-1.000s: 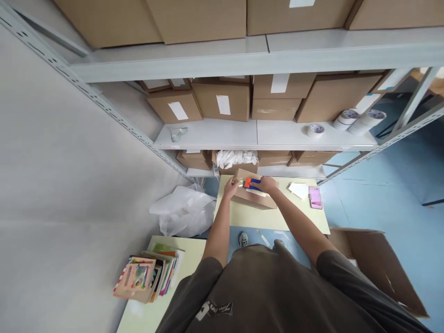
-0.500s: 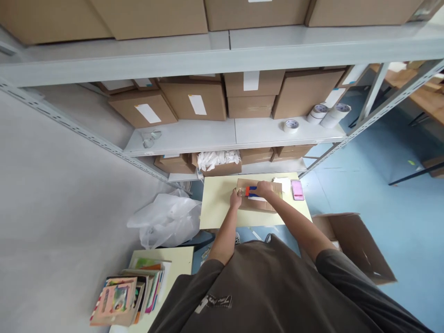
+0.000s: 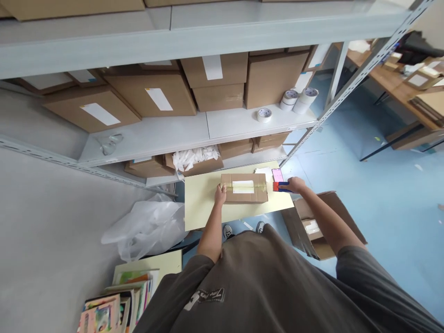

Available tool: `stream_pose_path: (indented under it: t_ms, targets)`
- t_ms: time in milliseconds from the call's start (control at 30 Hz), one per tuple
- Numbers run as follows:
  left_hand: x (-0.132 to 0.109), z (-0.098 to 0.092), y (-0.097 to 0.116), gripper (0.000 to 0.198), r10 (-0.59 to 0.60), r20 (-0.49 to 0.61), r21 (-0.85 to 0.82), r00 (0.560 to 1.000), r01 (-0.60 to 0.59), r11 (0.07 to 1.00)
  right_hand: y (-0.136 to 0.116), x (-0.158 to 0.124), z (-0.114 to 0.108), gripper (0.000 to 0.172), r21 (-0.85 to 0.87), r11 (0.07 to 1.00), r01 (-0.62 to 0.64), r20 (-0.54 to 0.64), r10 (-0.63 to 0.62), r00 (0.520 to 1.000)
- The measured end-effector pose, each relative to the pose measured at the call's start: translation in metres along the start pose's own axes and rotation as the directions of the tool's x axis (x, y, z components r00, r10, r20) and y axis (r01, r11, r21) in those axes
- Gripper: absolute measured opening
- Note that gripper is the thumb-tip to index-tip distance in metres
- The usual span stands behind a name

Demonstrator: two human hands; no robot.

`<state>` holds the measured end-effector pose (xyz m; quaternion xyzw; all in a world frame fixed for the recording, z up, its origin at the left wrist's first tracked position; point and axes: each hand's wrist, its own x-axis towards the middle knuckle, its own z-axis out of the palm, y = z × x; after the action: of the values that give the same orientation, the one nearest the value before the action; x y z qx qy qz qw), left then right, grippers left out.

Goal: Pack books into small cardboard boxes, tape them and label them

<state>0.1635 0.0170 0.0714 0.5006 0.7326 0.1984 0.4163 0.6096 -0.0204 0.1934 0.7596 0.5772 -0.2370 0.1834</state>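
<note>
A closed cardboard box (image 3: 239,196) lies on the pale yellow table (image 3: 201,210). Along its top runs a strip of clear yellowish tape, crossing a white label (image 3: 243,187). My left hand (image 3: 220,193) grips the left end of the box, fingers over its edge. To the right of the box, my right hand (image 3: 296,185) is closed around a blue and red tape dispenser (image 3: 281,186), held apart from the box above the table's right end. Just behind the dispenser lies a phone with a pink screen (image 3: 277,175), beside some white paper (image 3: 263,171).
A grey metal shelf (image 3: 156,138) with cardboard boxes and tape rolls (image 3: 264,115) stands ahead. An open carton (image 3: 333,203) sits on the blue floor at right. Left are a white plastic bag (image 3: 149,226) and stacked books (image 3: 107,310). A wooden desk (image 3: 398,88) is farther right.
My right hand has moved the tape dispenser rightward, off the box and past its right end. Tape now shows along the top. My left hand stays at the box's left end; the view has shifted right.
</note>
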Motion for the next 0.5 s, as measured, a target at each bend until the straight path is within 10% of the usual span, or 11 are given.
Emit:
stream_pose_path:
  t_ms: [300, 500]
  targets:
    - [0.023, -0.027, -0.038, 0.039, 0.041, 0.011, -0.189, 0.999, -0.038, 0.981, -0.054, -0.029, -0.025, 0.068, 0.076, 0.997, -0.020, -0.078, 0.026, 0.997]
    - [0.035, -0.064, -0.078, 0.046, -0.020, 0.047, -0.389, 0.999, 0.036, 0.921, -0.150, -0.043, -0.057, 0.066, 0.096, 0.989, 0.109, -0.172, -0.091, 0.981]
